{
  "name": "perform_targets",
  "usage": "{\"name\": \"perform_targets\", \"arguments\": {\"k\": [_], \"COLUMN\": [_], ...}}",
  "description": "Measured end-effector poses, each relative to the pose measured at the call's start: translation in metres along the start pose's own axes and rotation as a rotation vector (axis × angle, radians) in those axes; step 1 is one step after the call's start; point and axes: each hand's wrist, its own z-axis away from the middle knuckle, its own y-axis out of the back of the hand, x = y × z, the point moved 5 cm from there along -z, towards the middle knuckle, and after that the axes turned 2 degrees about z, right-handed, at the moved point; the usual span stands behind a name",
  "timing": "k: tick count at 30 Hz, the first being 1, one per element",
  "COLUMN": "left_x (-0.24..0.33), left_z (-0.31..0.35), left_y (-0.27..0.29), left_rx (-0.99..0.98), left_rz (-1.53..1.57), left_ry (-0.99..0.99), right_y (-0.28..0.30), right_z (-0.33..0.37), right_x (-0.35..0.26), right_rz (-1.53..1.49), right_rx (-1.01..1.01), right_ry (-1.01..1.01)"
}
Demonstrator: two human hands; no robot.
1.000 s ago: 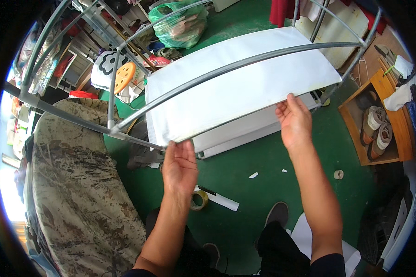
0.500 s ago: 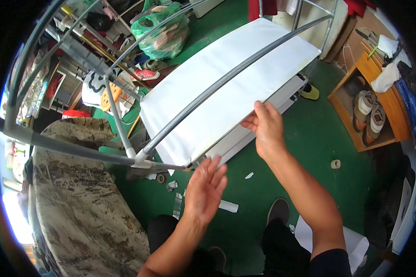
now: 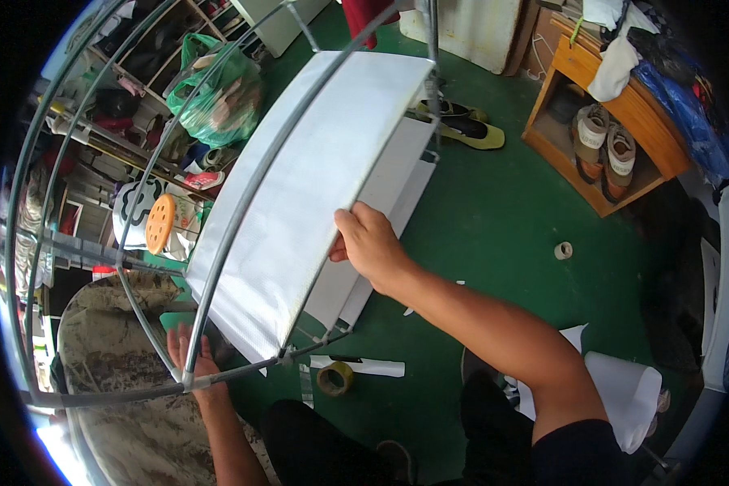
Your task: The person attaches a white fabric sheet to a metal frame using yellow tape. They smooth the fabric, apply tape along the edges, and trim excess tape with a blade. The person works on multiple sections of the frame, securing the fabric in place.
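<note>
A metal tube rack (image 3: 255, 182) stands in front of me with a white sheet (image 3: 300, 162) lying over its upper shelf. My right hand (image 3: 368, 243) is closed on the near right edge of this sheet, thumb on top and fingers curled under. My left hand (image 3: 193, 360) is at the rack's lower left corner, partly behind the tubes where an upright meets the curved end bar. Its fingers point up and look stretched out; the tubes hide part of the palm. Under the sheet, a lower white panel (image 3: 336, 287) shows.
A camouflage-patterned cover (image 3: 138, 429) lies at left. On the green floor are a tape roll (image 3: 334, 378), a white strip (image 3: 373, 368), a smaller roll (image 3: 563, 250) and a curled white sheet (image 3: 624, 389). A wooden cabinet (image 3: 535, 121) holds shoes. A green bag (image 3: 219, 97) stands behind.
My left hand has gone from the sheet's near corner leftward to the tube joint. The rack sits turned and further left in view. My right hand still grips the sheet's edge.
</note>
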Motion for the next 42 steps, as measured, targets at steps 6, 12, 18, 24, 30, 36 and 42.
{"name": "perform_targets", "arguments": {"k": [6,12,18,24,30,36,42], "left_x": [0.01,0.021,0.003,0.011,-0.02,-0.02,-0.049], "left_z": [0.001,-0.002,-0.011,0.015,0.057,0.079,0.079], "left_y": [-0.045,-0.082,-0.101,-0.136,-0.178,-0.179,-0.186], "left_rx": [-0.16,-0.187,-0.404,-0.428,-0.576,-0.485,-0.365], "left_rz": [-0.056,-0.204,-0.11,-0.29,-0.14,0.008,0.196], "left_ry": [-0.075,-0.15,-0.112,-0.177,-0.064,-0.005,0.375], "right_y": [0.016,-0.007,0.021,0.084,0.133,0.155,0.24], "right_z": [-0.06,-0.011,-0.025,-0.041,-0.054,0.003,0.068], "right_x": [-0.023,-0.003,-0.01,-0.051,-0.069,-0.062,0.077], "right_rz": [0.058,0.005,0.021,0.092,-0.037,0.122,0.567], "right_rx": [-0.095,-0.107,-0.095,0.003,0.109,0.256,0.464], "right_ry": [0.029,-0.01,0.036,0.071,0.181,0.187,0.117]}}
